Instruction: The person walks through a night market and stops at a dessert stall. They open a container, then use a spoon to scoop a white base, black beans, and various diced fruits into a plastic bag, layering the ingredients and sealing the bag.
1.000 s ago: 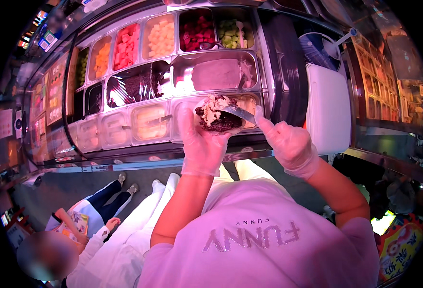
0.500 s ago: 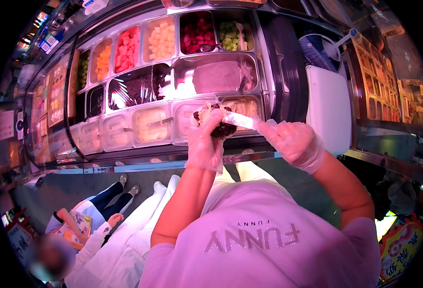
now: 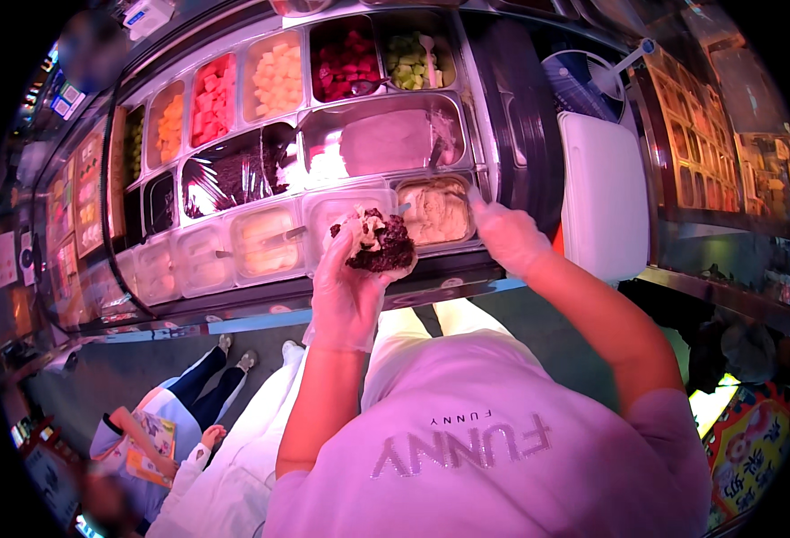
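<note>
My left hand [image 3: 348,291], in a clear glove, is closed round a clump of dark purple, grainy food that looks like sticky rice [image 3: 386,255], with pale tan paste on its top. My gloved right hand [image 3: 510,238] is closed on a spatula [image 3: 477,199] at the right rim of a tub of tan paste [image 3: 437,212]. Only a short pale piece of the spatula shows, and I cannot tell whether it touches the paste. The clump is held just in front of the tubs, left of the tan paste.
Behind stand a wide tray of pinkish-grey paste [image 3: 386,143], a film-covered dark tray [image 3: 238,170] and tubs of diced fruit [image 3: 274,76]. A white lidded box [image 3: 603,197] and a blue container with a handled tool [image 3: 583,90] are right. Other people [image 3: 171,412] stand lower left.
The spatula has left the clump, and my right hand has gone to the tan paste tub's right edge. My left hand and the clump sit slightly lower and left in view, which has shifted.
</note>
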Action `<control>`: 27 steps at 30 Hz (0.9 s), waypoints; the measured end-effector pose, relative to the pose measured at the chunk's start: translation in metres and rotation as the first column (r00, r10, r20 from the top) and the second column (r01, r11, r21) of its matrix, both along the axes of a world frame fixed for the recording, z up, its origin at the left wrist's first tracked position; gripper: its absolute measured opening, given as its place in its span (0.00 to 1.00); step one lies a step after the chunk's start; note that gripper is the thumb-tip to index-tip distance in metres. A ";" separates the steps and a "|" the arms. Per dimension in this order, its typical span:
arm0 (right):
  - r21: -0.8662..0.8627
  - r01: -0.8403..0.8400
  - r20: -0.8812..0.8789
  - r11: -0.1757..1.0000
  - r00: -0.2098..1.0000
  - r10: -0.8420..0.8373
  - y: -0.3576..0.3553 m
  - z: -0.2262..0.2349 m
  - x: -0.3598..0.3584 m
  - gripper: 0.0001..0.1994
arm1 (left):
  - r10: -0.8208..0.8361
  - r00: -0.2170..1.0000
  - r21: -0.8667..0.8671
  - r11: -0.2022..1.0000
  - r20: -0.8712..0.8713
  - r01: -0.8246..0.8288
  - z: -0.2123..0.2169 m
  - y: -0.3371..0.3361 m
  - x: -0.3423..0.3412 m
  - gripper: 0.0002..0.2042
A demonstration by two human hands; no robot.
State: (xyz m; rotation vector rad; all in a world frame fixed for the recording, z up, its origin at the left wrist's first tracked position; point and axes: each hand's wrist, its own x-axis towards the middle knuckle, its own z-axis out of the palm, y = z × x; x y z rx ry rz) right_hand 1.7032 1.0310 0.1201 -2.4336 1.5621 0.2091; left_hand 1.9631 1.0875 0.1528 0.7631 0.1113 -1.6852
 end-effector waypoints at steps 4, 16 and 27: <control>-0.003 -0.088 -0.153 0.996 0.984 0.086 -0.008 -0.037 0.021 0.16 | -0.077 0.966 -0.003 0.997 0.247 0.080 -0.020 0.004 0.010 0.25; 0.523 0.181 -0.291 0.833 0.956 -0.025 -0.034 -0.027 0.022 0.12 | 0.021 0.994 -0.042 0.999 0.105 -0.017 -0.013 0.015 0.031 0.25; 0.832 0.549 -0.219 0.083 0.462 -0.859 -0.024 -0.017 -0.020 0.09 | -0.036 0.995 -0.045 0.998 -0.097 0.032 -0.022 0.001 0.023 0.29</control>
